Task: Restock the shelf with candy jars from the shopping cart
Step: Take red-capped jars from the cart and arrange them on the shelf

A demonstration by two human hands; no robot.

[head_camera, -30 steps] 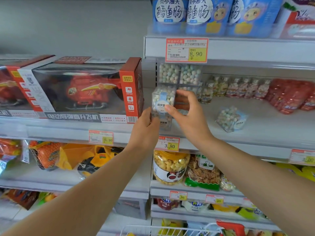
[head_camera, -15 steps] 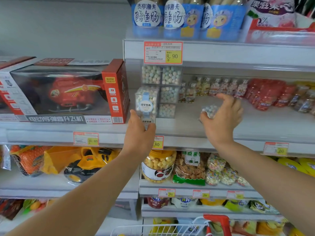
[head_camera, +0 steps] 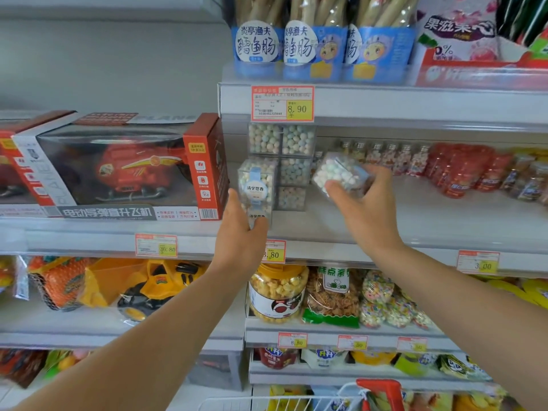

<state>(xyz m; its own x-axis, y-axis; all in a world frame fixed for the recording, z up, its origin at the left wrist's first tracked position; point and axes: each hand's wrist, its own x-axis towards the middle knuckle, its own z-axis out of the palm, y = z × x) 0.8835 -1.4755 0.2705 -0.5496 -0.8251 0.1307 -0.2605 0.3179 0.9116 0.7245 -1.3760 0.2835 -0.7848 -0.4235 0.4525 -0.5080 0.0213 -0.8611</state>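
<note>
Clear square candy jars filled with pale green and white balls are stacked at the left end of the middle shelf (head_camera: 385, 223). The front stack (head_camera: 257, 185) carries round labels. My left hand (head_camera: 241, 232) holds the bottom front jar, thumb on its left side and fingers curled on its front. My right hand (head_camera: 363, 203) grips a loose candy jar (head_camera: 338, 173), tilted and lifted above the shelf, just right of the back stack (head_camera: 281, 140). The shopping cart (head_camera: 296, 403) shows at the bottom edge.
A red toy helicopter box (head_camera: 124, 164) stands tight against the stack's left side. Small bottles (head_camera: 394, 155) and red jars (head_camera: 465, 170) line the shelf's back right. The upper shelf edge with a price tag (head_camera: 282, 103) hangs just above the stack.
My right hand picked up the loose jar lying on the shelf and carried it up and left toward the stack. My left hand stayed on the front stack.
</note>
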